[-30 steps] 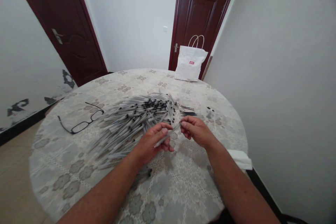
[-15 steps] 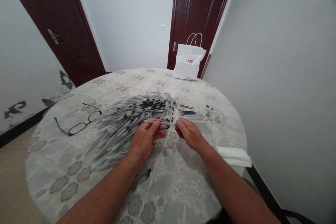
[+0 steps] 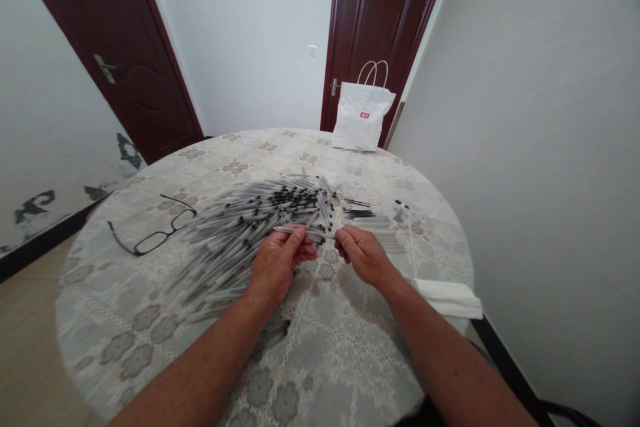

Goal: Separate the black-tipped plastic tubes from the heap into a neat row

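A slim, clear-barrelled pen [image 3: 323,235] stretches between my two hands above the table. My left hand [image 3: 286,255] is closed around its left part, thumb on top, with the pale tip poking out past the fingers. The pen's right end is pinched by my right hand [image 3: 361,253], whose fingers hide that end. Behind and left of my left hand spreads a large pile of similar pens [image 3: 225,240], many with black ends. Just beyond my right hand lie thin black refills [image 3: 359,213] and a row of clear tubes [image 3: 383,233].
The round table wears a floral cloth [image 3: 320,360]. Eyeglasses [image 3: 153,240] rest at the left and a folded white cloth [image 3: 449,298] at the right edge. Small black pieces [image 3: 401,204] lie at the right. At the back stands a white paper bag [image 3: 364,117].
The whole view has shifted slightly. Both hands keep nearly the same grip on the pen, and nothing on the table has visibly moved.
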A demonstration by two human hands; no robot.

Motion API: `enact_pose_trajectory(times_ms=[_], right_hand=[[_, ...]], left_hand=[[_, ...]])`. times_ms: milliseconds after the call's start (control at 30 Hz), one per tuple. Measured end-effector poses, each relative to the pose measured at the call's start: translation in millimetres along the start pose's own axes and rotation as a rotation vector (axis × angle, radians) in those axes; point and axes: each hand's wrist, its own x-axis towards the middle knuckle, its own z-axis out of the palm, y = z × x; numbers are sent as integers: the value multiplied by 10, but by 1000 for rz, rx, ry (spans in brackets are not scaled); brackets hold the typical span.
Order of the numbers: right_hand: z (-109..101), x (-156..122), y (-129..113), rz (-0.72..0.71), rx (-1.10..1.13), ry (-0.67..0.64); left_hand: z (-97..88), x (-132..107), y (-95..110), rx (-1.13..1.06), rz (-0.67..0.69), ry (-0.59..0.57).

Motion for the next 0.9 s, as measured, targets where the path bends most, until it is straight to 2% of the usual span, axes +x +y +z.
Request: enact_pose_trajectory(times_ms=[67,167,267,367,433,533,633,767,900], right_hand=[[-2,3,-2,-37,-3,12],[1,-4,-4,-71,104,25],[10,-2,8,-20,172,-5],[10,15,32,36,116,-41],[5,24,44,23,94,-43],[2,19,50,-16,174,-17],[9,8,51,3,222,-39],[6,18,60,49,125,-84],[0,25,73,6,142,-37]], left_hand=[[-3,0,1,2,9,-1],[-5,-1,2,4,29,3],[-1,-6,-2,11,27,4],[4,-12,-8,29,22,6],[3,-14,-10,37,30,7],[1,-15,-9,35,43,10],[4,-19,-4,45,45,11],[17,-31,12,71,43,19],[19,-31,24,59,49,24]])
